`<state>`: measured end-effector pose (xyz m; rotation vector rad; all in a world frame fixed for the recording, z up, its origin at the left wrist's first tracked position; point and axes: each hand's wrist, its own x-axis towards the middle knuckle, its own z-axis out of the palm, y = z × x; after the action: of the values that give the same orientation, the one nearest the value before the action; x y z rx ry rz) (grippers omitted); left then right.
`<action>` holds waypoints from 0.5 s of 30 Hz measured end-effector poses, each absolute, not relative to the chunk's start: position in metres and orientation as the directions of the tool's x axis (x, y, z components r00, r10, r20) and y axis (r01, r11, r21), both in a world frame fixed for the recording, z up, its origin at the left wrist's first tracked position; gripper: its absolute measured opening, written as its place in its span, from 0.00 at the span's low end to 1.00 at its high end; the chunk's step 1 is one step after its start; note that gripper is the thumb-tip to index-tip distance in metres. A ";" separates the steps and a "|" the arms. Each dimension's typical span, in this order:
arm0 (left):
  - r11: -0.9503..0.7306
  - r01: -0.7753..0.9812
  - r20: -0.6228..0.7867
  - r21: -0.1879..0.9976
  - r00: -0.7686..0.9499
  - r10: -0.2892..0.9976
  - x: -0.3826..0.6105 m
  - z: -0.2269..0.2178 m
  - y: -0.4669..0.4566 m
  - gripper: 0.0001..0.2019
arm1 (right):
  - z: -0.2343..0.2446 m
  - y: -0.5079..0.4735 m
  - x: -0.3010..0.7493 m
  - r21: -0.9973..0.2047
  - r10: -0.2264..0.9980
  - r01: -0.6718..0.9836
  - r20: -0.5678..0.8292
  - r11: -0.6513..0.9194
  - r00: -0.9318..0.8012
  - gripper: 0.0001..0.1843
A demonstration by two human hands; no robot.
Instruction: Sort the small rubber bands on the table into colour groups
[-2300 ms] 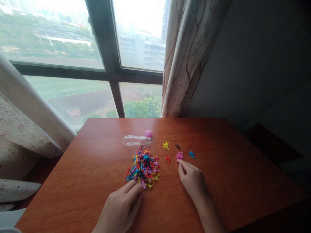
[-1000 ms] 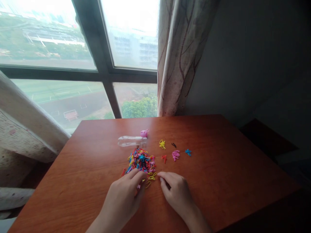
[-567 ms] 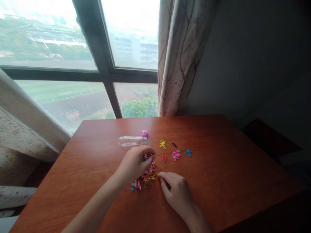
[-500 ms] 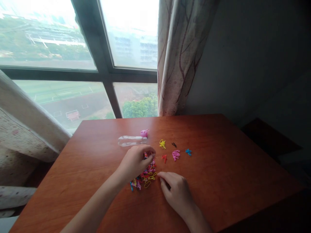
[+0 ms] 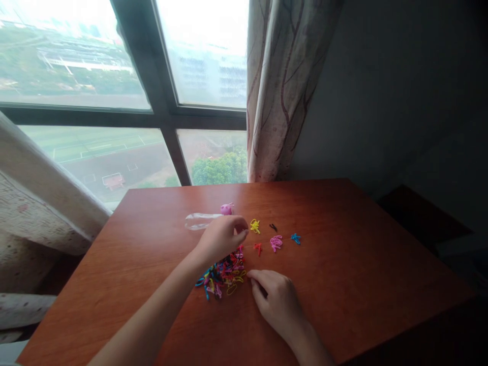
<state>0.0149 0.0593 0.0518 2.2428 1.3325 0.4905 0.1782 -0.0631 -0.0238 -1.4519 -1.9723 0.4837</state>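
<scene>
A mixed pile of small coloured elastic hair bands [image 5: 224, 274] lies on the table. My left hand [image 5: 226, 235] hovers beyond the pile with thumb and forefinger pinched together; whatever is between them is too small to make out. Just beyond its fingertips is a yellow group of bands [image 5: 255, 226]. Resting at the pile's right edge, my right hand [image 5: 276, 297] is closed with curled fingers, its fingertips beside a yellow band. Separate groups lie to the right: red bands [image 5: 258, 248], pink bands [image 5: 276, 243], blue bands [image 5: 295, 238] and black bands [image 5: 273, 227].
A clear plastic bottle [image 5: 198, 221] lies on its side, partly behind my left hand. Near its mouth sits a pink cap [image 5: 226, 209]. The brown wooden table [image 5: 343, 274] meets a window [image 5: 213, 61] and a patterned curtain [image 5: 282, 91] at the back.
My left hand has moved forward and slightly right, away from the pile toward the yellow group, uncovering more of the pile. My right hand has stayed in place.
</scene>
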 end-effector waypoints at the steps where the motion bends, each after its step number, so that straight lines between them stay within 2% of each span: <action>1: -0.399 0.733 0.046 0.551 0.450 0.892 0.021 0.052 0.064 0.10 | -0.024 -0.063 0.178 -0.630 0.943 0.706 0.276 0.324 -0.187 0.15; 9: -0.296 0.866 -0.061 0.404 0.349 0.935 0.060 0.037 0.093 0.11 | -0.027 -0.064 0.180 -0.646 0.944 0.692 0.275 0.322 -0.183 0.16; 15: -0.330 0.867 -0.039 0.372 0.370 0.928 0.053 0.034 0.089 0.10 | -0.026 -0.063 0.179 -0.642 0.942 0.693 0.275 0.329 -0.193 0.16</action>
<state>0.0527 0.0894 0.0340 2.3058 1.5757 0.2574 0.1793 -0.0634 -0.0263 -1.4331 -1.9620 0.5044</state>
